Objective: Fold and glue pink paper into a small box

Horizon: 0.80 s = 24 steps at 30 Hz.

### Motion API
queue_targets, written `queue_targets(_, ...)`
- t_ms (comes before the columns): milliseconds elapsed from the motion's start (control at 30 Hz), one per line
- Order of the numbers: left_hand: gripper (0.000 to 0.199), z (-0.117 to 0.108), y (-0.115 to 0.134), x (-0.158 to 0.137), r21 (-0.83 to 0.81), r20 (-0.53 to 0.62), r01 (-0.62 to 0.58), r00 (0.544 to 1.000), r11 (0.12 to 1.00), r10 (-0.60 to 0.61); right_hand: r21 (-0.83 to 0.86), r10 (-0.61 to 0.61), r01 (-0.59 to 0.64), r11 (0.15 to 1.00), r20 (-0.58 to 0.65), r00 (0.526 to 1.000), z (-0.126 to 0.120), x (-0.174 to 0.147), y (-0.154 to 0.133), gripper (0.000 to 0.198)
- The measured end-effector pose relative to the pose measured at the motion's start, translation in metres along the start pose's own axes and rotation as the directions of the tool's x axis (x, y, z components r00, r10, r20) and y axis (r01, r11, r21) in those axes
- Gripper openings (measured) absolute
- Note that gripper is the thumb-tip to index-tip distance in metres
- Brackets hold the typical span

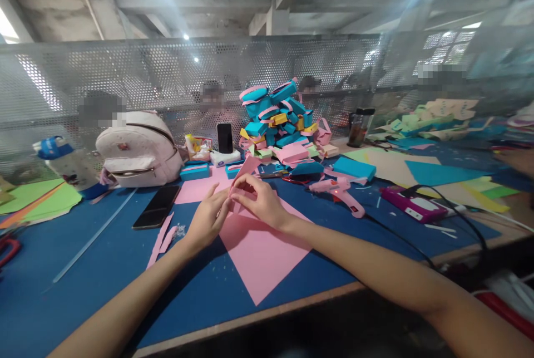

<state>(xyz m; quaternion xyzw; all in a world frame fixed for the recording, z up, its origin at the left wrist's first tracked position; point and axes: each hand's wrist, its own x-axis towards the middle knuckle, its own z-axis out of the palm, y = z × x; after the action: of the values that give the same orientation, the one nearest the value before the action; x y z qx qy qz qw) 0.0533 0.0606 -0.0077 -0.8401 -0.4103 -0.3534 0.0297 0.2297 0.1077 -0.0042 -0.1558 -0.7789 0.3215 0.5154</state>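
Observation:
Both of my hands meet over the middle of the blue table, pinching a folded piece of pink paper [247, 169]. My left hand [209, 211] has its fingers closed on the paper's left side. From the right, my right hand [262, 200] grips the same piece between thumb and fingers. Part of the folded paper is hidden behind the fingers. Beneath them a flat pink sheet [262, 260] lies with one corner toward the table's front edge. A pink glue gun [340, 194] rests to the right of my right hand.
Behind my hands rises a pile of blue, pink and yellow paper boxes [287, 124]. A phone [157, 206], pink strips [161, 241], a long ruler [94, 235], a backpack [139, 149] and a bottle [73, 166] are leftward. A purple power strip [413, 205] lies right.

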Motion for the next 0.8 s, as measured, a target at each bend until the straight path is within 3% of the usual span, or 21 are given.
queue_targets(167, 0.031, -0.004, 0.0, 0.0, 0.125, 0.028, -0.062, 0.998, 0.99, 0.059, -0.035, -0.005, 0.005, 0.999, 0.015, 1.0, -0.001, -0.001, -0.001, 0.014)
queue_targets(267, 0.03, -0.008, 0.001, 0.0, 0.208, 0.053, -0.111, 0.993, 0.972, 0.102, -0.21, -0.1, 0.1, 0.972, 0.013, 0.995, -0.004, -0.001, -0.001, 0.019)
queue_targets(400, 0.031, -0.012, 0.003, 0.001, 0.287, 0.092, -0.137, 0.989, 0.948, 0.114, -0.588, -0.27, 0.254, 0.768, 0.063, 0.961, -0.01, 0.001, -0.006, 0.021)
queue_targets(467, 0.034, -0.012, 0.002, 0.001, 0.309, 0.087, -0.136, 0.99, 0.941, 0.114, -0.686, -0.319, 0.277, 0.673, 0.068, 0.945, -0.013, 0.001, -0.011, 0.017)
queue_targets(633, 0.041, -0.009, -0.002, 0.001, 0.312, 0.107, -0.096, 0.992, 0.945, 0.065, -0.74, -0.337, 0.322, 0.591, 0.137, 0.932, -0.019, 0.005, -0.019, 0.016)
queue_targets(800, 0.043, -0.011, -0.003, 0.003, 0.259, 0.13, -0.111, 0.988, 0.96, 0.079, -0.698, -0.286, 0.332, 0.635, 0.187, 0.94, -0.024, 0.01, -0.013, 0.014)
